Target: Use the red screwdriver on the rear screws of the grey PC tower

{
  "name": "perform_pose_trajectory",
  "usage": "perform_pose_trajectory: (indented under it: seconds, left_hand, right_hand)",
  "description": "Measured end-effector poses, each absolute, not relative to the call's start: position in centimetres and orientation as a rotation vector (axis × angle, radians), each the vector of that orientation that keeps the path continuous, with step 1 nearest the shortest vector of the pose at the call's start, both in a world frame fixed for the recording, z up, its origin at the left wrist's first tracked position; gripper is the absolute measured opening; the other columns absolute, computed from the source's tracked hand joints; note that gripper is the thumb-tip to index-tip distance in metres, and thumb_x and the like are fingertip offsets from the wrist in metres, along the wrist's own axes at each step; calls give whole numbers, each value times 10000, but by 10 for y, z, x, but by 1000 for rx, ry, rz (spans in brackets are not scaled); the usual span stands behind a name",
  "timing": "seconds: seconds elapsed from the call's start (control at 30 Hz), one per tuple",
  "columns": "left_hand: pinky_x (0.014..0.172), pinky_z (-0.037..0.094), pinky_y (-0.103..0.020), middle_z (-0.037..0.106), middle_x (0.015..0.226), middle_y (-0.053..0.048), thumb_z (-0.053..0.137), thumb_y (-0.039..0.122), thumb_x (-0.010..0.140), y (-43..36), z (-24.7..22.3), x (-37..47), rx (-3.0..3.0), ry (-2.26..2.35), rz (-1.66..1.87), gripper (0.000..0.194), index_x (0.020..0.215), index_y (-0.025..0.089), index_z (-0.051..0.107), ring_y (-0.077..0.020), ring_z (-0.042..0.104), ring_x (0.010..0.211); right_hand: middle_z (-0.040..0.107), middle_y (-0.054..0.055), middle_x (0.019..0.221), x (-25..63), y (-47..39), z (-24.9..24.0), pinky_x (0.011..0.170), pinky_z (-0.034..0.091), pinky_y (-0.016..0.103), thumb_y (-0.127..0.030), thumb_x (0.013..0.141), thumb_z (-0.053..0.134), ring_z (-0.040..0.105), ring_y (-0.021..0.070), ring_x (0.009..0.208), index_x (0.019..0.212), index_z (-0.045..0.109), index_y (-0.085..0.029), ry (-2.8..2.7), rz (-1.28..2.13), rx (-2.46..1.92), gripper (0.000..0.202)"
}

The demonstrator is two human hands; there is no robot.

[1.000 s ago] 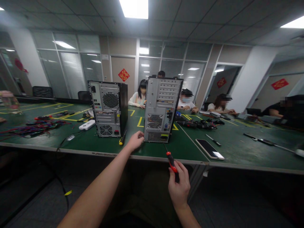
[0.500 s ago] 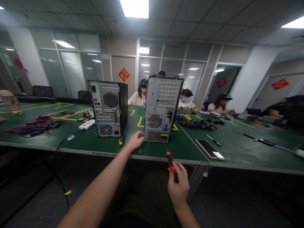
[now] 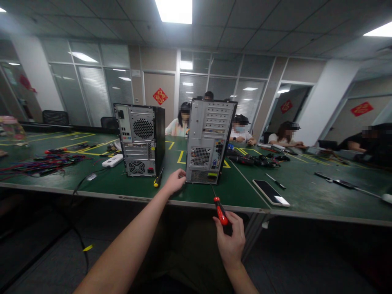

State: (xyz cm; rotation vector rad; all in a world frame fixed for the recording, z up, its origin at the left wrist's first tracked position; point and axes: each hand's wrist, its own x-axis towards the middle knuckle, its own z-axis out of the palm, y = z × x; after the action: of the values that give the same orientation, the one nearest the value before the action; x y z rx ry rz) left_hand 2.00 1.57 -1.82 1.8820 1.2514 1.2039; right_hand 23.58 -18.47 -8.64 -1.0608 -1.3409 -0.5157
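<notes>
Two computer towers stand upright with their back panels towards me. At the lower left edge of the taller tower (image 3: 203, 139) is my left hand (image 3: 177, 181), its fingers curled beside the case; whether they pinch anything is hidden. My right hand (image 3: 231, 234) is closed round the end of a red and black screwdriver (image 3: 221, 211), just in front of the table edge. The screwdriver's shaft points up to the bottom of the taller tower, near its right corner. Left of it stands the shorter tower (image 3: 139, 141), with a yellow and black screwdriver (image 3: 157, 179) lying at its right foot.
On the green table (image 3: 239, 192) lie a phone (image 3: 269, 192), a thin tool (image 3: 275, 180), black cables (image 3: 254, 158), a white power strip (image 3: 112, 160) and tangled coloured wires (image 3: 45, 163). Several people sit across the table, one person (image 3: 241, 132) behind the taller tower.
The red and black screwdriver's handle has turned, showing more red, and the fingers of my right hand have shifted on it. My left hand and both towers stay put.
</notes>
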Motion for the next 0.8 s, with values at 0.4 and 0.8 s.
perform_pose_trajectory:
  seconds: [0.4,0.8]
  left_hand:
    - [740,490,-255,719,964,-35,593,156,811,8,-11,20,1885,1282,1166,187,979,182,671,-151,643,813]
    - [732,503,-254,727,957,-29,615,165,804,15,-18,19,1902,1253,1194,193,983,184,687,-154,653,814]
  right_hand:
    - [696,116,1254,233,-188,-85,983,594,359,-136,967,656,698,219,1146,1346,658,-215,-1407,-510,-1066,387]
    - [689,109,1095,235,-185,-88,852,620,376,-249,921,757,706,227,998,1189,677,-185,-1361,-503,-1073,287]
